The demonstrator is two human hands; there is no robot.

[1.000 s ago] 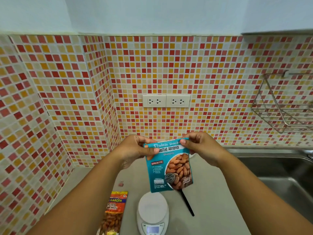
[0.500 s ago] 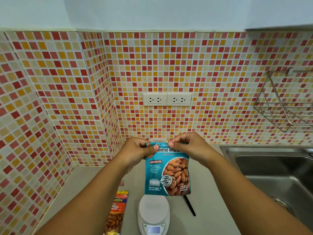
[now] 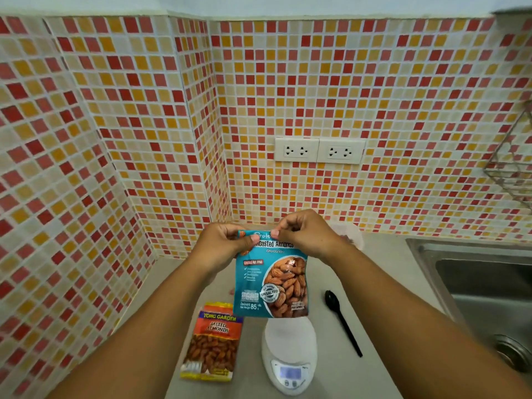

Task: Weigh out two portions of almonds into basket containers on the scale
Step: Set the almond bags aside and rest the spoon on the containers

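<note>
Head view: a teal pouch point(image 3: 272, 279) reading "Roasted Almonds", "UNSALTED" and "85" is being held upright above the scale point(image 3: 288, 354). Its top edge is being pinched by the left hand point(image 3: 223, 245) and right hand point(image 3: 305, 236), each grip clenched on a corner, thumbs close together. An orange bag point(image 3: 213, 342) labelled "TONG GARDEN SALTED ALMONDS" is lying on the tabletop point(image 3: 383, 286) beside the scale, a black spoon point(image 3: 342, 323) on its other side. Compared with half a second ago, more of bag and spoon is being shown.
</note>
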